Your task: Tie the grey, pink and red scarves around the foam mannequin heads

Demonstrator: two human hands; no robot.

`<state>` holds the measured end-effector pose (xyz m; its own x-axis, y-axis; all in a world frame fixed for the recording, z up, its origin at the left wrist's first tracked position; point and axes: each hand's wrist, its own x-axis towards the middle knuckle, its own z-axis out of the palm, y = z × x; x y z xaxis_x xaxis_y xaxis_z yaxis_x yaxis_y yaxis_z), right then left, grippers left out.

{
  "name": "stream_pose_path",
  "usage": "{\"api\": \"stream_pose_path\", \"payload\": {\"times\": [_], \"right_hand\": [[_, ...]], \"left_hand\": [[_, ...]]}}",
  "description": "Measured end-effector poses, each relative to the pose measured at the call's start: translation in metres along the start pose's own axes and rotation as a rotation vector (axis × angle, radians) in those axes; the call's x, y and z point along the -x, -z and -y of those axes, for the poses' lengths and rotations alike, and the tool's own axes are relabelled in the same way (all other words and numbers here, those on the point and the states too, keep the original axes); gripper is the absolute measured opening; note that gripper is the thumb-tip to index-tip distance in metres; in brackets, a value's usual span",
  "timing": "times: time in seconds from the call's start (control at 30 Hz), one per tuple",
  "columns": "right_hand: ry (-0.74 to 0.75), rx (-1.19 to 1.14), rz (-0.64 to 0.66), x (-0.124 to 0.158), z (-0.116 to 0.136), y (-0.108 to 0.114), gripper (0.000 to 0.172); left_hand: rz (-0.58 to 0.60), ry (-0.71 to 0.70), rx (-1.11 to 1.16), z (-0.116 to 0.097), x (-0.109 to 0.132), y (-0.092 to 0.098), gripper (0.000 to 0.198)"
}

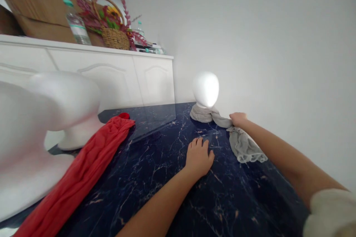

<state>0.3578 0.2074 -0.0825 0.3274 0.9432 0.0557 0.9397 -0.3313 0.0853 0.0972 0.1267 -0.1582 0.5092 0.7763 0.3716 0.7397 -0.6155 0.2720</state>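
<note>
This looks like a room in a home, I think, with plain white walls (278, 44). On top of the white sideboard (111, 77) stand a wicker basket of artificial flowers (115, 39), a plastic water bottle (77, 24) and cardboard (36, 7). In front of it are a dark marble-pattern table (222, 200) and a foam mannequin head (205, 89), so a small workroom is also possible

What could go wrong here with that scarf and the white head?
The right hand holds the grey scarf that wraps the base of the foam head, so a hard tug might topple the head. The left hand rests on the glossy table and could perhaps slip.
</note>
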Motion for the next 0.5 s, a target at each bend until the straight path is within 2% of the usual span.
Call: {"api": "stream_pose_path", "payload": {"times": [0.17,0.27,0.33,0.4,0.5], "right_hand": [[-0.060,-0.026,-0.073,0.001,0.015,0.006,0.031],[0.007,-0.091,-0.080,0.018,0.025,0.010,0.026],[0.103,-0.153,-0.086,0.034,0.031,0.012,0.021],[0.230,-0.228,-0.075,0.055,0.039,0.011,0.019],[0.428,-0.368,0.004,0.093,0.058,0.003,0.020]], "left_hand": [[-0.010,-0.044,0.007,-0.002,0.004,0.008,0.041],[0.032,-0.120,-0.012,-0.001,0.018,0.027,0.031],[0.078,-0.180,-0.018,0.002,0.037,0.051,0.025],[0.105,-0.207,-0.007,0.007,0.064,0.084,0.023],[0.083,-0.132,0.043,0.023,0.118,0.137,0.024]]}}
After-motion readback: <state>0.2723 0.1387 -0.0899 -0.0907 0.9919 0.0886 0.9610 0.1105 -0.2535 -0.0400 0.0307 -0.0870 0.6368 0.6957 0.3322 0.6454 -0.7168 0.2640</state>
